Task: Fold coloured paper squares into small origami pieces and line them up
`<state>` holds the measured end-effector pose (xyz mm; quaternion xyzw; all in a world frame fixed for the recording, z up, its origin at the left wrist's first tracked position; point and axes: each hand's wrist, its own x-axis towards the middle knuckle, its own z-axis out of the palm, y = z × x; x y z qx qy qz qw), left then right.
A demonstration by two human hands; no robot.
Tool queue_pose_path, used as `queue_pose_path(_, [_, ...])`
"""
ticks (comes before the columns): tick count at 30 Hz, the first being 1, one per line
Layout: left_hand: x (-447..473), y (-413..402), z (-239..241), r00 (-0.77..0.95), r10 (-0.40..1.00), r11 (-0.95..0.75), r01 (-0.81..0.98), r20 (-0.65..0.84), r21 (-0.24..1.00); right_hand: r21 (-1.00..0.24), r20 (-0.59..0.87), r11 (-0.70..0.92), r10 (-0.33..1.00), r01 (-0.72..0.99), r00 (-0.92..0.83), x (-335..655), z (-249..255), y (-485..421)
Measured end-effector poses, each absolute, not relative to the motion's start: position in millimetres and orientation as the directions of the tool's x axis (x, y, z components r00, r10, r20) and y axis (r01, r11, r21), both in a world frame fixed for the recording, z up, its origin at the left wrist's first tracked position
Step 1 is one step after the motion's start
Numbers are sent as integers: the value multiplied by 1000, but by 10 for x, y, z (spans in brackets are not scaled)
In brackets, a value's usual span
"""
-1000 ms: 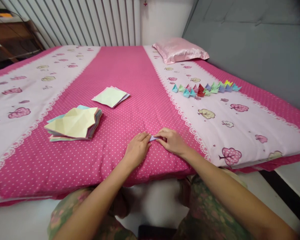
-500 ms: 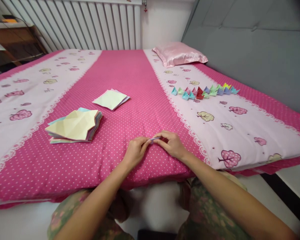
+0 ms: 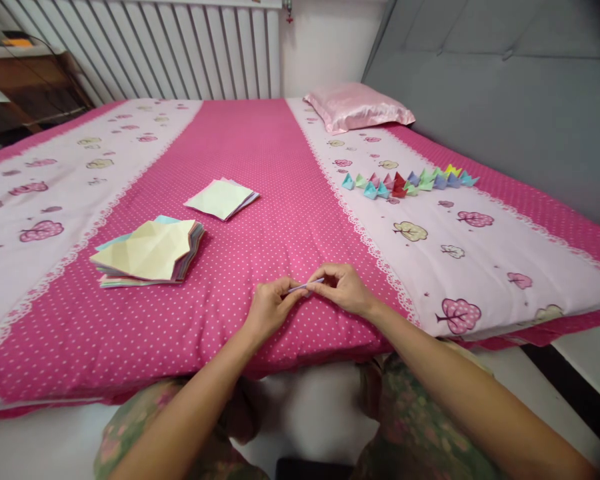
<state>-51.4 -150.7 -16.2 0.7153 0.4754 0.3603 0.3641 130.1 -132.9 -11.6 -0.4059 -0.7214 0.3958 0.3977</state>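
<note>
Between my fingertips is a small folded piece of purple paper [image 3: 306,286], seen almost edge-on as a thin strip. My left hand [image 3: 271,303] pinches its left end, and my right hand [image 3: 344,288] pinches its right end with the index finger curled above. Fingers cover much of the paper, so its folded shape is hard to make out. Both hands are close together just above the pink bedspread [image 3: 260,247], near the bed's front edge.
A thick stack of creased paper [image 3: 147,250] lies on the left, with a smaller stack of square paper [image 3: 223,199] behind it. Several colourful folded paper pieces [image 3: 399,185] stand in rows on the right. A pink pillow [image 3: 357,110] rests at the back by the grey headboard [image 3: 500,113].
The purple paper has turned between my fingers and now shows as a longer, tilted thin strip. My hands have shifted only slightly; the stacks and folded pieces stay put.
</note>
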Motion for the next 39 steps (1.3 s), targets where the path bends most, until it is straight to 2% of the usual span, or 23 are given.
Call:
queue_pose_path(5, [-537, -1527, -139, 331, 928, -307, 423, 169, 853, -881, 284, 397, 880, 259, -381, 1309, -90, -1340])
queue_pose_path(9, [-542, -1523, -113, 328, 931, -290, 396, 161, 871, -903, 265, 367, 884, 223, -385, 1309, -90, -1337])
queue_pose_path(16, [-592, -1490, -77, 354, 919, -320, 411, 174, 854, -997, 22, 47, 937, 62, -349, 1363, -153, -1257])
queue_pose_path(19, [-590, -1496, -77, 358, 914, -336, 412, 188, 847, -999, -14, -5, 952, 32, -305, 1379, -145, -1244])
queue_pose_path(26, [-576, -1539, -30, 206, 963, -255, 503, 172, 826, -994, 96, 109, 959, 32, -267, 1374, -143, -1239])
queue_pose_path(32, [-568, -1565, -34, 218, 957, -279, 521, 191, 807, -991, 109, 131, 926, 36, -363, 1346, -154, -1262])
queue_pose_path(39, [-534, -1583, -51, 269, 940, -328, 535, 211, 779, -956, 158, 240, 906, 170, -394, 1355, -143, -1298])
